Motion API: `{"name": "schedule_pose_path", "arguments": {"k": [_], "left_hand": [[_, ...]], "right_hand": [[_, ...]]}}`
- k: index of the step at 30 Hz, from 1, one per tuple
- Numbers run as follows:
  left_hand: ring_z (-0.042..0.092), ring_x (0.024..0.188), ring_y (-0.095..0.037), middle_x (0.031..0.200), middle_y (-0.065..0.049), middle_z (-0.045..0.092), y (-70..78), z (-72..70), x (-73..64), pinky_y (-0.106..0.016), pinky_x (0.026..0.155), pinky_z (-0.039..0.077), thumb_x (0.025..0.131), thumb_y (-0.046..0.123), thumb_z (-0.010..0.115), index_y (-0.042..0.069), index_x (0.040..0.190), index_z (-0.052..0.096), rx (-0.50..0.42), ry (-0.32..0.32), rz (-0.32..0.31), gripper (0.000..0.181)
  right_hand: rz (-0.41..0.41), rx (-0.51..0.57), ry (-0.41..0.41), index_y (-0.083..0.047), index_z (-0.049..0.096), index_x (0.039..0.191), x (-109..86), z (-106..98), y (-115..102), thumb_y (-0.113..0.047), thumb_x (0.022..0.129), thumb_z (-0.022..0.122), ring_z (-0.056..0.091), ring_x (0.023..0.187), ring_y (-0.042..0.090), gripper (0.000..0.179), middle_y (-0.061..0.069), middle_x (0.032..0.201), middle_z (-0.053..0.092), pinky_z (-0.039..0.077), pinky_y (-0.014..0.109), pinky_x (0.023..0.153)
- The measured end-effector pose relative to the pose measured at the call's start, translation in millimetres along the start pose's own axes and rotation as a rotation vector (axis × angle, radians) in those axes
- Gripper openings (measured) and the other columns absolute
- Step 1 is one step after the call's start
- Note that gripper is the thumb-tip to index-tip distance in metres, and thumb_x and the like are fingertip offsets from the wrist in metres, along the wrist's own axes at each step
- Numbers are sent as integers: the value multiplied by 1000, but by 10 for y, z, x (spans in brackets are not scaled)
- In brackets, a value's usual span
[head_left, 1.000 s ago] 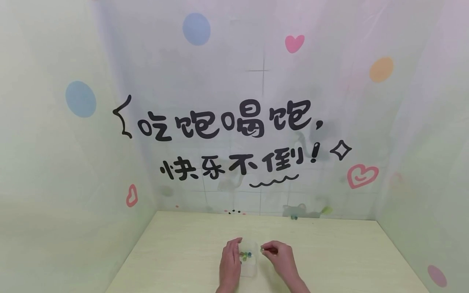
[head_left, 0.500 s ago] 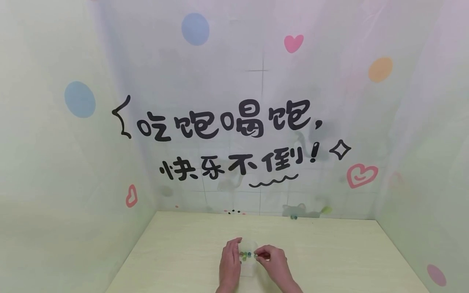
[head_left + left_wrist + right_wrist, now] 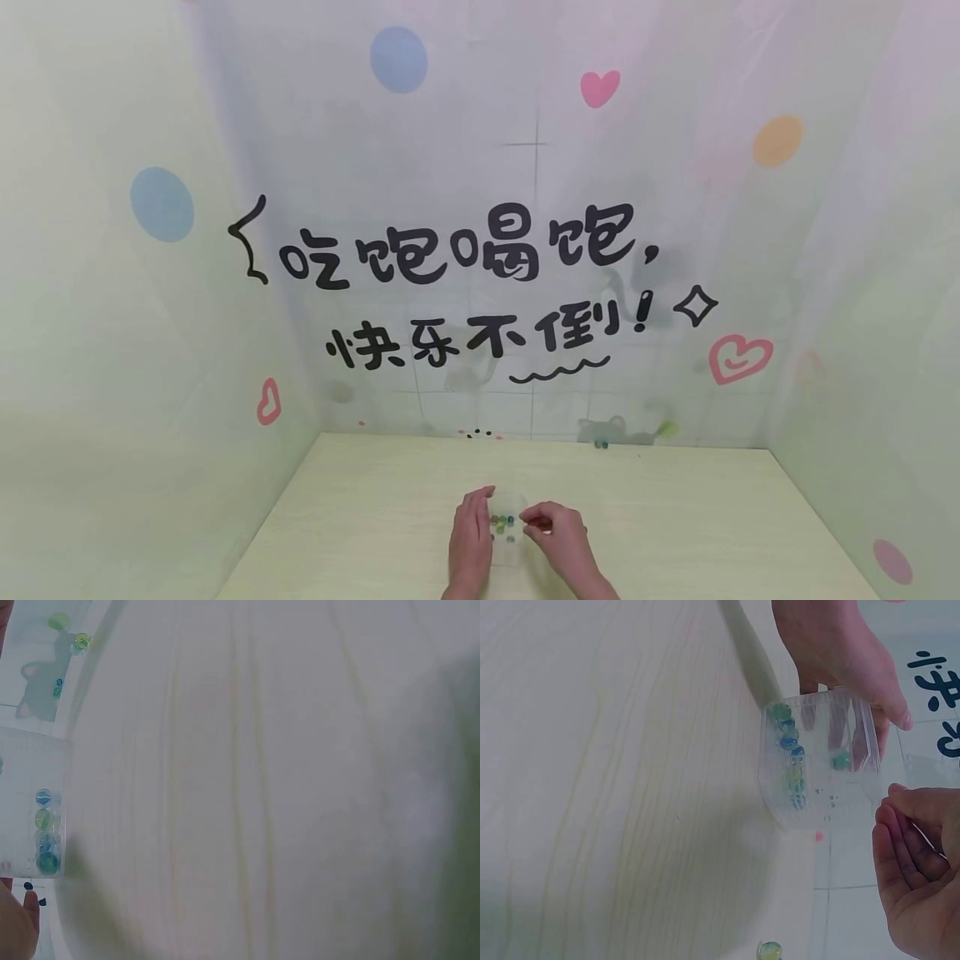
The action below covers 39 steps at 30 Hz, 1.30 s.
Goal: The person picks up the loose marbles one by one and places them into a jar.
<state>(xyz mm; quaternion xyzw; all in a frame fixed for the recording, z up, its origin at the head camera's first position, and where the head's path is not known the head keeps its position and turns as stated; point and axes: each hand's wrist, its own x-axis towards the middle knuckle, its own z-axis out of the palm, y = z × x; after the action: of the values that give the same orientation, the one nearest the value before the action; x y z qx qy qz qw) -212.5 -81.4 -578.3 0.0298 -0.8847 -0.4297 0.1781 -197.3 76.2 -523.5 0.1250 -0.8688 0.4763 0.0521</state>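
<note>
A small clear plastic box (image 3: pixel 507 552) stands on the table with several blue and green glass marbles (image 3: pixel 501 525) inside. In the right wrist view, a greenish marble (image 3: pixel 841 760) shows inside the box, apart from the row of marbles along its bottom. My left hand (image 3: pixel 470 537) rests against the left wall of the box, its fingers nearly straight; some show through the clear plastic. My right hand (image 3: pixel 558 533) is at the right rim, thumb and fingertips close together, with no marble seen between them.
Toward the back of the table (image 3: pixel 375 475), marbles (image 3: pixel 602 444) lie near the wall. Another yellow-green marble (image 3: pixel 769 950) sits on the table to the right of the box. A printed curtain (image 3: pixel 480 167) encloses the back and sides.
My right hand has come left to the rim of the box with a marble and let it go; a marble now shows lower in the box. My left hand has stayed put.
</note>
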Motion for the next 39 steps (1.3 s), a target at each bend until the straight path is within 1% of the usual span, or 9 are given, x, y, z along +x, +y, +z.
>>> {"name": "schedule_pose_path", "arguments": {"k": [6,10,22,25,30,39], "left_hand": [[59,117,-19,127,2,64,22,-13,-3,-45,100,51,110,35,30,18,128,61,-5,-7,0,39],[59,117,-19,127,3,64,24,-19,-6,-44,100,51,110,35,30,19,128,61,-7,-7,2,39],[58,119,-20,129,3,63,21,-13,0,-45,102,50,110,36,29,18,128,61,-11,-14,-10,41],[59,117,-18,127,4,63,18,-13,-3,-43,100,51,110,35,30,19,127,61,-10,-6,-1,39],[59,113,-16,122,6,64,0,-8,-7,-39,96,53,110,31,32,20,127,61,1,12,26,35],[59,112,-16,122,5,64,10,-26,-11,-39,96,53,110,31,31,19,127,60,7,7,36,36]], "right_hand": [[10,5,5,-6,74,95,7,-21,4,1,83,75,66,77,7,13,6,91,75,57,19,68],[17,0,11,-4,74,96,11,-45,18,1,84,75,66,78,9,14,6,91,75,57,20,69],[29,-13,48,-3,74,95,-5,-149,62,1,82,76,66,76,10,14,7,90,75,57,19,68],[37,-1,55,-3,74,96,-12,-183,75,1,82,76,66,77,10,14,8,91,75,57,19,68],[38,-16,75,-3,74,96,-25,-224,110,1,82,75,66,77,9,14,7,91,75,57,19,68],[38,-19,117,-1,74,96,-29,-308,175,3,83,74,67,76,9,14,11,91,76,57,19,67]]}}
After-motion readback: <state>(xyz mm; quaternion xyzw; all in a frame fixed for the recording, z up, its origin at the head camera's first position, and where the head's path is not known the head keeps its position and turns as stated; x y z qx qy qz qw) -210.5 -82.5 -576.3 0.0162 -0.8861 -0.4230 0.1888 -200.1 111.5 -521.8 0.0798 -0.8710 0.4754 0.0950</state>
